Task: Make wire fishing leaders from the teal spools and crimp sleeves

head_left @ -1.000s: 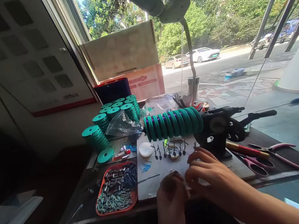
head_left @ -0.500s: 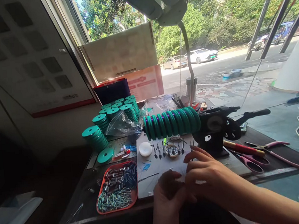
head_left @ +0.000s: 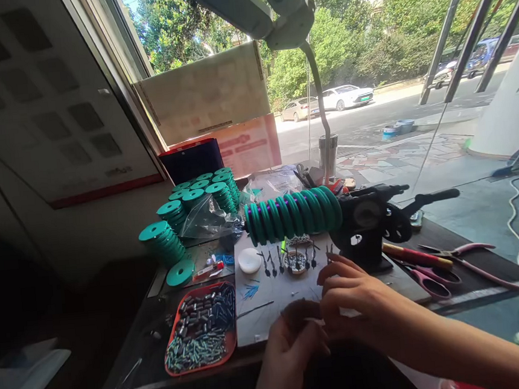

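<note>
Desk (head_left: pixel 475 272): hand-crank winder (head_left: pixel 371 227), shaft loaded with green spools (head_left: pixel 293 216), mid-desk. Further spool stacks (head_left: pixel 188 213) back-left corner, unmounted. Red tray (head_left: pixel 199 336) of small tubes, front-left edge. Left hand (head_left: pixel 291 346) and right hand (head_left: pixel 360 307), front edge, fingertips pinched together on a tiny part (head_left: pixel 316 321), unidentifiable. Row of rigged sinkers (head_left: pixel 292 261) just behind.
</note>
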`<state>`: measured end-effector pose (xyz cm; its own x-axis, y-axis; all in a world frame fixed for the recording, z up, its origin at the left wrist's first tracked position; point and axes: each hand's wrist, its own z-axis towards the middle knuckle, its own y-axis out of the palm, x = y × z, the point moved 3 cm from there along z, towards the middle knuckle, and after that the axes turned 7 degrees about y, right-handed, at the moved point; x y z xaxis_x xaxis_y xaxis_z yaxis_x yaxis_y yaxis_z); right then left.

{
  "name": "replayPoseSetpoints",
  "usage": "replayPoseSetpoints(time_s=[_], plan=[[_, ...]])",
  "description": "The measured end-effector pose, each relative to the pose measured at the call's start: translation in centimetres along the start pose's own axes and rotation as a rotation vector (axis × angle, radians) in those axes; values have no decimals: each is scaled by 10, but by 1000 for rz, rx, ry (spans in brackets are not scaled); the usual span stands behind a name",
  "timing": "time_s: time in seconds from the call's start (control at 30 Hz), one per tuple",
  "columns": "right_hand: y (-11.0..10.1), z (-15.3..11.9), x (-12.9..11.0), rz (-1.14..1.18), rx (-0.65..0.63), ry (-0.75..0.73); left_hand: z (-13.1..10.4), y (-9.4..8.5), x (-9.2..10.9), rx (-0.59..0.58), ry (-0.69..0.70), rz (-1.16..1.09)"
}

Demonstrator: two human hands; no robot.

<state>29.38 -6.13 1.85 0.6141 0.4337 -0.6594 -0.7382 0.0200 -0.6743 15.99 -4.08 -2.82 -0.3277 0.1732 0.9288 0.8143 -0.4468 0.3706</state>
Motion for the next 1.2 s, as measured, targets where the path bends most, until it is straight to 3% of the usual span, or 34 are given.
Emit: replayPoseSetpoints(time_s=[0.13,0.33,0.47,0.57,0.63,0.77,0.93,1.07,1.2], plan=[[0,0,1,15,0,-10,1,2,4,-87,20,144],[5,-3,7,-34,44,-36,-1,9,9,-39,-35,215],[2,-7,2,-163,272,-115,-3,6,-4,32,-106,124],[0,-18,4,-172,426,-31,-6,4,-17,97,-144,-87],[6,-25,9,-57,364,111,-9,4,-23,133,-149,-199],[26,-36,20,282,105,427,-13,6,-25,155,-109,-235],[39,-32,21,616,28,659,-18,6,-23,325,-158,-237],[42,-27,16,837,-43,707,-19,7,-21,361,-143,-254],[42,-25,14,913,-76,700,-19,9,-21,383,-130,-286]])
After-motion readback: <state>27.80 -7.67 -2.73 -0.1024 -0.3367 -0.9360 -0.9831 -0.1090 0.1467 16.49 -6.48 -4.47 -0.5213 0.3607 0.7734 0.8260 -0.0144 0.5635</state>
